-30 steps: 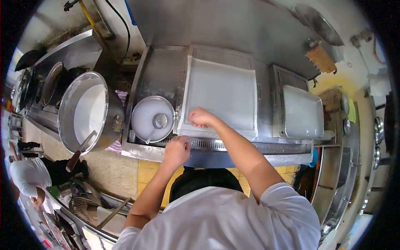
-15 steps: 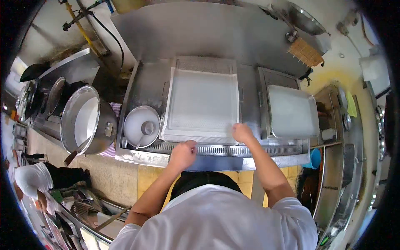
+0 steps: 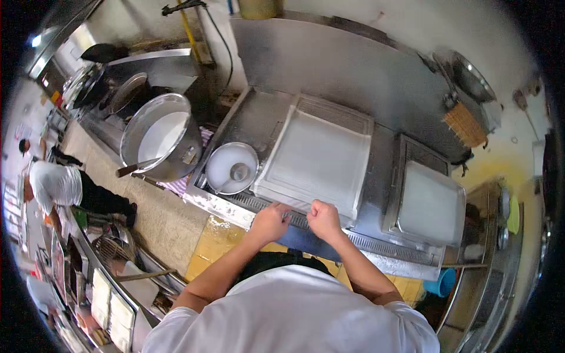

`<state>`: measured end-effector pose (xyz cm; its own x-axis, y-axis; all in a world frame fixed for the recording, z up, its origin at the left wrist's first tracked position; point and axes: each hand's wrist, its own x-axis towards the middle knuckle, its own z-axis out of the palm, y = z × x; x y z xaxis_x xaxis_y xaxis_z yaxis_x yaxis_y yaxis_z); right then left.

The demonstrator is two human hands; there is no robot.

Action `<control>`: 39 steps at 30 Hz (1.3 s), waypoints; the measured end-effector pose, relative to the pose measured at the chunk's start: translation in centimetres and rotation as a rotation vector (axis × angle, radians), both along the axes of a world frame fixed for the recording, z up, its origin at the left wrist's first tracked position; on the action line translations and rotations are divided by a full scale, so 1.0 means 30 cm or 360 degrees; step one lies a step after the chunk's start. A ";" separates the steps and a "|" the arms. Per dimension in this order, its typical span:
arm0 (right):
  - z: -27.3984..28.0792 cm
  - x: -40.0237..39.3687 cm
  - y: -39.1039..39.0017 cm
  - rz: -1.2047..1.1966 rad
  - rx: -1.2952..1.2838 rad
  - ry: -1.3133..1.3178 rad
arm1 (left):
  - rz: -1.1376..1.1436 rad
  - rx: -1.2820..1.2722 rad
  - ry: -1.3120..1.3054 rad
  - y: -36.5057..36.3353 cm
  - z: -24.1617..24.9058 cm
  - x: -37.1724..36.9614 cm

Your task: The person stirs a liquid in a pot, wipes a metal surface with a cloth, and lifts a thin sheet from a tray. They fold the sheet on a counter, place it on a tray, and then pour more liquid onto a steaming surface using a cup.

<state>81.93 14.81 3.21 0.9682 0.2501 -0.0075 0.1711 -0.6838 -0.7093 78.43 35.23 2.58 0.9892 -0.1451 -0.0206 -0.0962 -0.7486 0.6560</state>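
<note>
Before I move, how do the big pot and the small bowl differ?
The pot is large and deep; the bowl is smaller and shallower. A wooden-handled tool juts past the pot's rim, while a ladle sits in the bowl. Both are round, metal and hold something white.

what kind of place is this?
Most likely a commercial kitchen: there's a very large metal pot of white liquid, a ladle in a bowl with more white contents, and a long steel worktop with a high metal backsplash.
</note>
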 end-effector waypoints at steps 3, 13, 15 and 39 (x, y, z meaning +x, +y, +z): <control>0.034 0.007 0.113 0.0171 0.0059 -0.0109 | 0.0110 -0.0068 -0.0081 0.100 0.009 -0.024; 0.149 0.020 0.964 0.0876 0.0305 -0.0342 | 0.0702 -0.0436 -0.0587 0.840 0.167 -0.167; 0.307 0.019 1.183 0.0938 0.0445 -0.0683 | 0.0867 -0.0554 -0.0796 1.016 0.257 -0.207; 0.640 0.254 1.743 0.1098 -0.1688 -0.0926 | 0.0894 -0.0119 -0.0572 1.560 0.202 -0.074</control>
